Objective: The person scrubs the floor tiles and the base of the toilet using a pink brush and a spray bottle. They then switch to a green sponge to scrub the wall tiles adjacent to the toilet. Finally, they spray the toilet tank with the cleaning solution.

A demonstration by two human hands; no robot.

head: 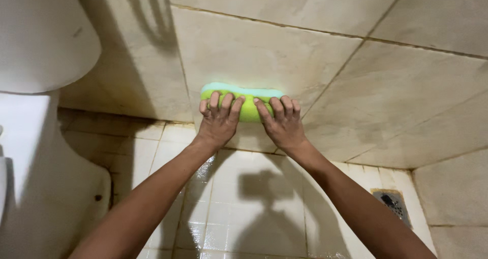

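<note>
pressing one green sponge [245, 104] flat against the beige wall tile [264, 50], just above the seam with the floor, near picture centre. left hand [218, 122] covering the sponge's 9 o'clock end, right hand [283, 123] its 3 o'clock end, fingers of both curled over the lower edge and gripping it, thumbs nearly meeting in the middle. probably handling as light, soft and squashy, giving under the fingers, likely slippery if soaked; holding best across the long edges, one hand per end, as here. counting: one sponge, two hands, one white toilet [46, 152] at 9 o'clock, one metal floor drain [392, 204] at 4 o'clock. shining wetly at 6 o'clock, small white floor tiles [229, 208]. showing brownish stains along the wall's grout lines.
</note>
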